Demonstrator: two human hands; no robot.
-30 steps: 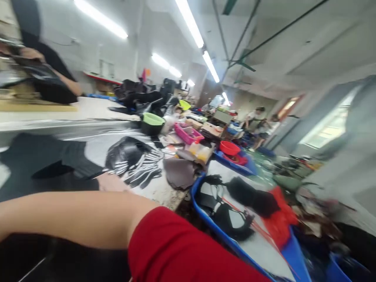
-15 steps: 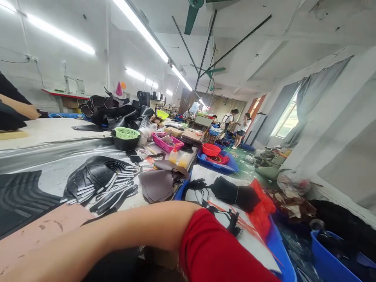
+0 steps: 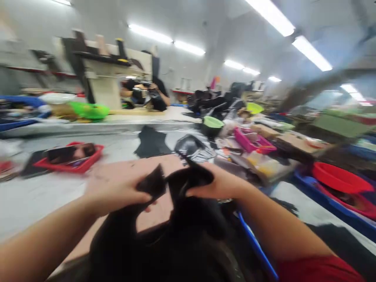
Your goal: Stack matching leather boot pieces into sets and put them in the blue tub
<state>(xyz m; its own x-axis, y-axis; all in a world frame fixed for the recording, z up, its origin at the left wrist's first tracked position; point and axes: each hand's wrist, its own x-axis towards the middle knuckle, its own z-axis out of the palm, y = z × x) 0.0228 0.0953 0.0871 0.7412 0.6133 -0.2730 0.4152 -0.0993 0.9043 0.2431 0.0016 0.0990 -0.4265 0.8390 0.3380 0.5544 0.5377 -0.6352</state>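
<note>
My left hand [image 3: 126, 196] is closed on a black leather-like piece [image 3: 155, 182], thumb on the near side. Across from it, my right hand [image 3: 216, 182] grips a curved black leather piece [image 3: 179, 178], its tip pointing up. Motion blur hides whether the two pieces are joined. Both hands hover over the near part of a pink board [image 3: 114, 172]. Beneath them lies a large dark mass [image 3: 164, 254], too dark to tell what it is. Beyond the board rest a flat black cut piece [image 3: 152, 141] and a fanned stack of black strips with white edges [image 3: 190, 145].
To the left sits a red tray [image 3: 70, 168] with small items. A magenta basket [image 3: 254, 145] and a pale green basket [image 3: 213, 122] stand farther back. At right are a red basin [image 3: 342, 178] and a blue bin [image 3: 307, 184]. Another person [image 3: 158, 92] works across the table.
The view has swung left and down to the table. Both my hands now show, holding black pieces; before, only an arm with a red sleeve crossed the foreground.
</note>
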